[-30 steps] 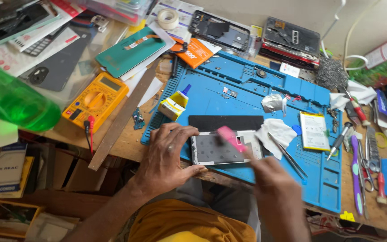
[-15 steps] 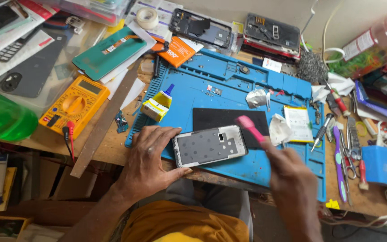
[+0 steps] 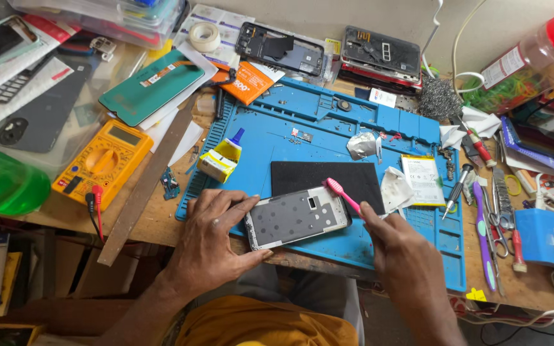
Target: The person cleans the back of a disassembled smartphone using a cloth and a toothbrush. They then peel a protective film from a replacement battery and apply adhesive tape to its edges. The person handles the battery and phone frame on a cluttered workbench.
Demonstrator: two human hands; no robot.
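Note:
A silver phone frame (image 3: 297, 216) lies on the blue work mat (image 3: 328, 128), partly over a black pad (image 3: 328, 175). My left hand (image 3: 216, 237) grips the frame's left end, thumb along the near edge and fingers over the top. My right hand (image 3: 400, 256) holds a pink toothbrush (image 3: 341, 192), its head touching the frame's upper right corner.
A yellow glue tube (image 3: 220, 159), a yellow multimeter (image 3: 102, 164), a metal ruler (image 3: 143, 186) and a green bottle (image 3: 1, 182) sit on the left. White tissues (image 3: 395, 189), a flat battery (image 3: 422, 179), screwdrivers, tweezers (image 3: 501, 205) and a blue box (image 3: 549, 236) lie on the right. Phone shells (image 3: 379, 52) lie at the back.
The view shifted a little. My right hand has carried the pink brush along the frame's upper right corner. My left hand still holds the frame, which has turned slightly on the mat.

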